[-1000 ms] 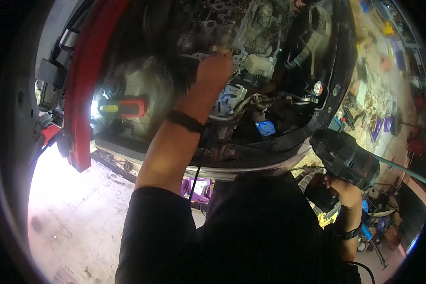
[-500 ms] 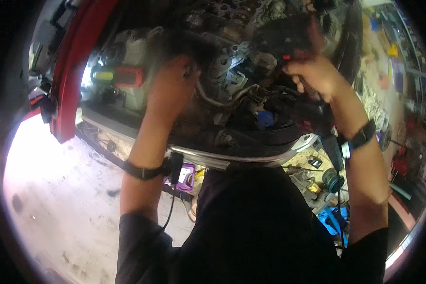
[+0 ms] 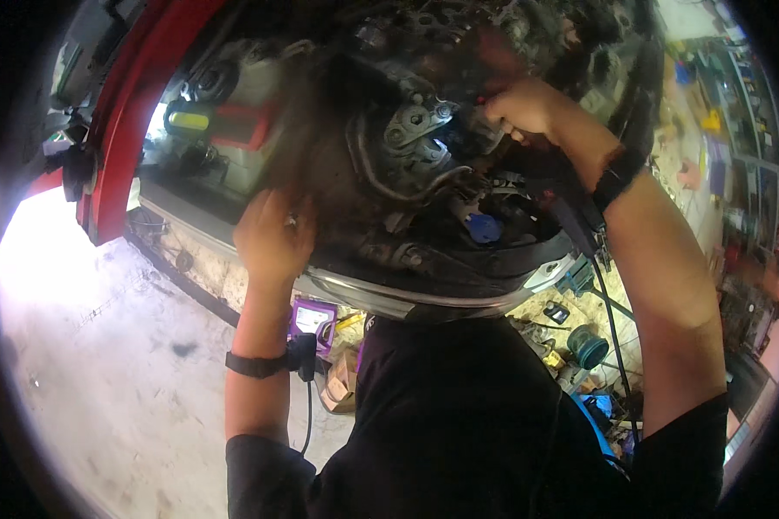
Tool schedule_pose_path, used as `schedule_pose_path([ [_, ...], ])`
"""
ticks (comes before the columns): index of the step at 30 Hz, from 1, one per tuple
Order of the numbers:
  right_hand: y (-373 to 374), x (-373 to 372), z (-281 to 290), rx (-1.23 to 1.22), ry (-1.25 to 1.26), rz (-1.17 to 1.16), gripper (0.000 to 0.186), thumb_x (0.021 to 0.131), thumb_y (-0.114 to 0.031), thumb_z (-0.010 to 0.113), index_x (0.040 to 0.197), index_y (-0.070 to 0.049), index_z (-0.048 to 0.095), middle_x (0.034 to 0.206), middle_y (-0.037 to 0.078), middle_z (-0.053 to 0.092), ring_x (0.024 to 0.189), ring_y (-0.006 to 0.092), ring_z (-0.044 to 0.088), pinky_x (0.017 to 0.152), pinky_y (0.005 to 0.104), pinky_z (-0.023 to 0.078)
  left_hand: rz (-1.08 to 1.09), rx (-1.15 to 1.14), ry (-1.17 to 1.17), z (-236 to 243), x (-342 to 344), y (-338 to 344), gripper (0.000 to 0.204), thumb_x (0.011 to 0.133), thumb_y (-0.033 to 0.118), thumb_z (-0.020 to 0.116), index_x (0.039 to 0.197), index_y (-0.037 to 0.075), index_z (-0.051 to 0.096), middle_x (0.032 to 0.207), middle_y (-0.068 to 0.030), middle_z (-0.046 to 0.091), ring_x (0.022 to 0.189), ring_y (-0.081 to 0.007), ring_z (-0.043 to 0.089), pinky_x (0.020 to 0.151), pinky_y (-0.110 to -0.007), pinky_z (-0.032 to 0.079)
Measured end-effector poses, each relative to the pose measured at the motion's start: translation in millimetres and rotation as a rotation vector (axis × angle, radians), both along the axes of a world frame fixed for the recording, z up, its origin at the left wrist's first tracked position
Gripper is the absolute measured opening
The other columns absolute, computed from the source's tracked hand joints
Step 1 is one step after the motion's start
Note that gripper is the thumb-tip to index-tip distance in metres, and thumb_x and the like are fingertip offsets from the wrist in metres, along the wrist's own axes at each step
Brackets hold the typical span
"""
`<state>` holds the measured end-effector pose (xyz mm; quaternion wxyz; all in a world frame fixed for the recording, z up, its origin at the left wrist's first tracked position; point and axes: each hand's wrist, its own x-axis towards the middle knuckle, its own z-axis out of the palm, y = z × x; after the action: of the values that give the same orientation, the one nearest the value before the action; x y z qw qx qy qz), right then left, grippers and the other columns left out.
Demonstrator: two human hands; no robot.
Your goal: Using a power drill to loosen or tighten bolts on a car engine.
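Observation:
My right hand (image 3: pixel 541 117) grips a blurred red-and-black power tool (image 3: pixel 545 195) over the engine (image 3: pixel 420 121), its fingers curled round the handle; the tool's front end is too smeared to make out. My left hand (image 3: pixel 273 233) is lower, over the front edge of the engine bay, fingers bent around something small that I cannot make out. A blue cap (image 3: pixel 484 227) shows below the exposed metal engine parts. A red work light (image 3: pixel 238 127) with a glowing yellow panel lies at the left side of the bay.
A red beam (image 3: pixel 130 104) stands along the left. Below the bumper (image 3: pixel 389 294) are a purple container (image 3: pixel 310 327), a cardboard box (image 3: pixel 340 385), a dark green cup-like object (image 3: pixel 587 346) and scattered tools. Shelving (image 3: pixel 753 138) lines the right. A cable (image 3: pixel 610 320) hangs by my right arm.
My right hand has brought the power tool from low right up to the engine and moved slightly left. My left hand has come down toward the front edge.

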<state>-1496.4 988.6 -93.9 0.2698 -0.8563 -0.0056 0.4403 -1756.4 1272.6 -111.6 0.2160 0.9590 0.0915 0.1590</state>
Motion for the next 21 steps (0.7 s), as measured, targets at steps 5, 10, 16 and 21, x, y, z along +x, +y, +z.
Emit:
schedule_pose_path([
  [5,5,19,-19,-0.086,-0.200,0.521,0.025,0.079,-0.013,0.063,0.102,-0.003,0.068,0.078,0.013,0.067,0.062,0.0242,0.065,0.054,0.0396,0.052,-0.008,-0.001,0.049,-3,0,1,0.016,0.083,0.016,0.072,0.095,0.007,0.068,0.087,-0.0141,0.069,0.078,-0.0362,0.066,0.068,-0.043,0.052],
  [10,22,15,-10,-0.199,-0.145,0.545,0.020,0.075,-0.012,0.063,0.093,-0.005,0.069,0.074,0.012,0.066,0.056,0.0223,0.064,0.050,0.0393,0.050,-0.003,0.012,0.049,-4,-3,6,0.014,0.084,0.016,0.070,0.094,0.007,0.067,0.088,-0.0142,0.069,0.079,-0.0366,0.066,0.068,-0.043,0.052],
  [16,10,7,-24,-0.255,-0.111,0.455,0.026,0.081,-0.024,0.059,0.086,-0.002,0.072,0.081,0.014,0.072,0.072,0.0261,0.071,0.069,0.0402,0.054,-0.016,0.024,0.049,-2,4,0,0.013,0.085,0.015,0.070,0.094,0.006,0.067,0.088,-0.0140,0.069,0.078,-0.0368,0.067,0.068,-0.043,0.052],
  [21,10,10,-29,-0.265,-0.194,0.552,0.027,0.080,-0.025,0.060,0.084,-0.002,0.073,0.077,0.014,0.071,0.069,0.0250,0.070,0.068,0.0402,0.053,-0.006,0.034,0.042,-3,2,2,0.013,0.085,0.015,0.069,0.094,0.006,0.067,0.088,-0.0139,0.069,0.079,-0.0363,0.067,0.069,-0.043,0.052],
])
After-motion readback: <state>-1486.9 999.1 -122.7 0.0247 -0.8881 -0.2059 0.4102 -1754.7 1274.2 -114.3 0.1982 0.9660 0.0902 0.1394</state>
